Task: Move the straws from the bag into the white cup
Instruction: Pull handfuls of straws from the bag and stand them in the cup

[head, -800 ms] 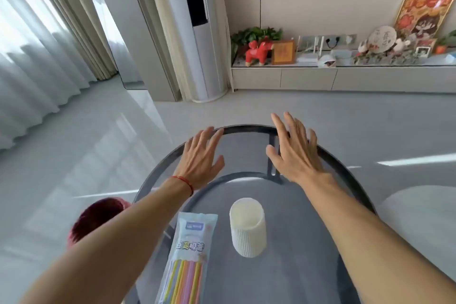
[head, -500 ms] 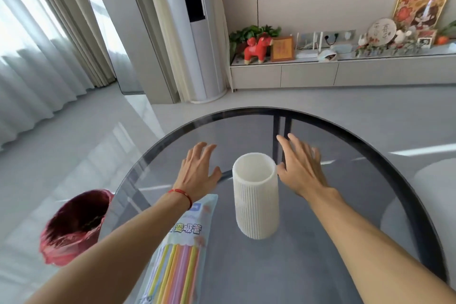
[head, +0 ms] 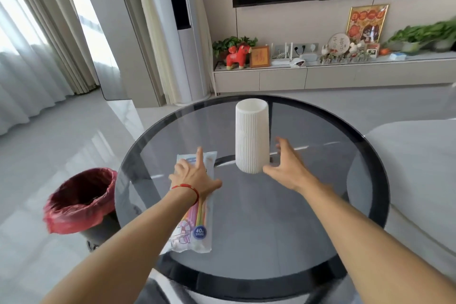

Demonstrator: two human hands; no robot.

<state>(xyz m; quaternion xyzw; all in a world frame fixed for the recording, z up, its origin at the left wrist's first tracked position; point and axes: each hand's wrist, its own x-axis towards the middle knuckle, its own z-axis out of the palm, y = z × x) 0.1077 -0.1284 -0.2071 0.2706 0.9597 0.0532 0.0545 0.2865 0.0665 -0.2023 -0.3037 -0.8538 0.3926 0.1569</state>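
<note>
A clear plastic bag of coloured straws [head: 195, 224] lies flat on the round dark glass table [head: 271, 229], left of centre. My left hand [head: 193, 176] rests on the bag's upper end, the forefinger stretched out and the other fingers partly bent. A tall white ribbed cup [head: 251, 139] stands upright toward the table's far side. My right hand [head: 287, 166] hovers at the cup's lower right, fingers spread, the thumb close to the base; contact is not plain.
A bin lined with a red bag [head: 80, 201] stands on the floor left of the table. A white sofa edge [head: 419, 180] lies at the right. A low TV cabinet [head: 333, 76] with ornaments runs along the far wall.
The view has pulled back and risen. My left hand has come down onto the bag's top end. My right hand has drawn back to the cup's lower right side.
</note>
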